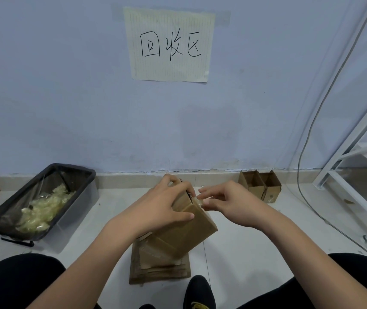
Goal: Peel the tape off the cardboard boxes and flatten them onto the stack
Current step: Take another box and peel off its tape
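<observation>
A small brown cardboard box (194, 226) is held tilted above the floor in the middle of the view. My left hand (164, 204) grips its upper left side, fingers over the top and thumb across the front face. My right hand (224, 202) pinches a strip of clear tape (201, 200) at the box's upper right corner. Under the box lies a stack of flattened cardboard (160, 267) on the pale floor.
A black-lined plastic bin (73, 210) holding crumpled used tape sits at the left. Two open small boxes (260, 184) stand against the wall at right. A white metal rack (351, 157) and a cable (300, 166) are far right. My knees and a black shoe (198, 291) frame the bottom.
</observation>
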The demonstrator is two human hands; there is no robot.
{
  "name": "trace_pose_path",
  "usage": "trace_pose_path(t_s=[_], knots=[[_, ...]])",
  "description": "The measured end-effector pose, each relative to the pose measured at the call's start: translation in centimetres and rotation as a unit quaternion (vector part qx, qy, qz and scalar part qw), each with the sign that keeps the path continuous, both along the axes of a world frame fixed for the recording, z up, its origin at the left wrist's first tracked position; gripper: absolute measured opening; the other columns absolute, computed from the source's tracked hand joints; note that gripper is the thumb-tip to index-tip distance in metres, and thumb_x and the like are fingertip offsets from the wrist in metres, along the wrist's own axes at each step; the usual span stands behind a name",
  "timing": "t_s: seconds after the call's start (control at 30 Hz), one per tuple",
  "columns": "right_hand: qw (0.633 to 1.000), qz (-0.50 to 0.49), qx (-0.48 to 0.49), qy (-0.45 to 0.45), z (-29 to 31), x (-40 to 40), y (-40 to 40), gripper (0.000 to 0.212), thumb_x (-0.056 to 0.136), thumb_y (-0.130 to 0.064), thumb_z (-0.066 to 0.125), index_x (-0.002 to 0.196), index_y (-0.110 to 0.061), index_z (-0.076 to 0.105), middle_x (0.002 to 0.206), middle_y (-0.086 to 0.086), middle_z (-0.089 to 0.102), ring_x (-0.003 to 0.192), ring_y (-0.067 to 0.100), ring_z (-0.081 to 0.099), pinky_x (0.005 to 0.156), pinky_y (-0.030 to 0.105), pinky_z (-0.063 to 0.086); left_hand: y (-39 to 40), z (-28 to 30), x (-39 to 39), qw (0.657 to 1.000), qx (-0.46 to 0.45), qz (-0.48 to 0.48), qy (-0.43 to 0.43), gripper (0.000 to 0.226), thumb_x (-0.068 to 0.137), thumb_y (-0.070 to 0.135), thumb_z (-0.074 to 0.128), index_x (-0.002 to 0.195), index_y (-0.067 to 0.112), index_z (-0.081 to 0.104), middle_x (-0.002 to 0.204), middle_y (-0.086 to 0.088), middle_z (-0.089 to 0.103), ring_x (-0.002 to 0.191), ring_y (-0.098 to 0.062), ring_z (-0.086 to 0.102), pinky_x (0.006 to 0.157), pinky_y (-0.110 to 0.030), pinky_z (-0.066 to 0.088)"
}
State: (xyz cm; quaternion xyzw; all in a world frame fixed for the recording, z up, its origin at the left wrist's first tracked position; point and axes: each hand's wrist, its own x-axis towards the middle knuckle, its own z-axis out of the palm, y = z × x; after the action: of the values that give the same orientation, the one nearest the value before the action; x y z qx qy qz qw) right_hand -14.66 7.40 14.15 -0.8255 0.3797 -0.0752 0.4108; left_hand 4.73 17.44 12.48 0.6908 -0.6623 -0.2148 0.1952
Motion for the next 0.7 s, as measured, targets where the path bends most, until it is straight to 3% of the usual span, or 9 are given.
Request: trace_pose_path(t_s=[0.07,0.17,0.3,0.37,0.5,0.6,0.7], knots=[[1.0,-0.024,0.001,-0.007,-0.07,-0.05,-0.04,0.013,0.093,-0.018,0.068,0.1,-0.024,0.077,0.118,-0.011,0.07,0.085,0.003,0.073,0.089,0.039,0.057,-0.12,0.12,-0.07,1.0,0.001,-0.007,0.006,0.041,0.082,0.054,0.074,0.117,0.051,0.053,0.128,0.016,0.035,0.114,-0.008,0.049,0.097,-0.033,0.046],[0.995,-0.036,-0.094,0.019,-0.08,0.13,-0.01,0.005,0.087,-0.026,0.075,0.086,-0.029,0.072,0.097,-0.009,0.071,0.086,0.004,0.067,0.076,0.031,0.056,-0.25,0.28,-0.22,1.0,0.003,-0.017,0.018,0.041,0.081,0.054,0.074,0.116,0.053,0.053,0.13,0.017,0.036,0.116,-0.007,0.048,0.097,-0.032,0.046],[0.984,0.007,-0.172,0.045,-0.07,0.46,0.03,0.006,0.09,-0.022,0.071,0.095,-0.025,0.07,0.09,-0.01,0.062,0.084,0.006,0.055,0.074,0.023,0.042,-0.18,0.16,-0.15,1.0,0.004,-0.016,0.018,0.041,0.081,0.053,0.075,0.115,0.053,0.052,0.128,0.017,0.036,0.113,-0.005,0.05,0.097,-0.032,0.046],[0.984,0.012,-0.173,0.03,-0.25,0.53,0.13,0.012,0.093,-0.016,0.066,0.101,-0.025,0.069,0.085,-0.006,0.064,0.083,0.011,0.06,0.077,0.025,0.047,-0.15,0.27,-0.03,1.0,-0.001,-0.012,0.018,0.04,0.081,0.054,0.075,0.114,0.053,0.052,0.128,0.016,0.036,0.111,-0.005,0.05,0.096,-0.032,0.047],[0.982,0.027,-0.188,-0.013,-0.23,0.5,0.43,0.034,0.094,-0.012,0.06,0.119,-0.033,0.068,0.092,-0.009,0.066,0.085,0.008,0.061,0.08,0.018,0.049,-0.27,0.5,0.15,1.0,-0.003,-0.009,0.02,0.04,0.081,0.054,0.075,0.114,0.053,0.052,0.129,0.015,0.036,0.114,-0.009,0.05,0.098,-0.035,0.047],[0.979,0.025,-0.205,-0.002,-0.14,0.66,0.1,0.03,0.095,-0.008,0.059,0.11,-0.027,0.077,0.1,-0.007,0.065,0.088,0.012,0.061,0.071,0.01,0.041,-0.27,0.46,0.18,1.0,0.003,-0.01,0.024,0.041,0.081,0.055,0.074,0.115,0.054,0.052,0.131,0.015,0.039,0.117,-0.009,0.048,0.101,-0.035,0.045],[0.975,0.026,-0.222,0.006,-0.19,0.64,-0.25,0.024,0.094,-0.011,0.064,0.105,-0.026,0.079,0.106,-0.007,0.064,0.09,0.013,0.062,0.074,0.013,0.04,-0.3,0.62,0.3,1.0,0.008,-0.009,0.029,0.04,0.082,0.055,0.074,0.115,0.053,0.052,0.13,0.016,0.04,0.117,-0.007,0.046,0.099,-0.032,0.044]])
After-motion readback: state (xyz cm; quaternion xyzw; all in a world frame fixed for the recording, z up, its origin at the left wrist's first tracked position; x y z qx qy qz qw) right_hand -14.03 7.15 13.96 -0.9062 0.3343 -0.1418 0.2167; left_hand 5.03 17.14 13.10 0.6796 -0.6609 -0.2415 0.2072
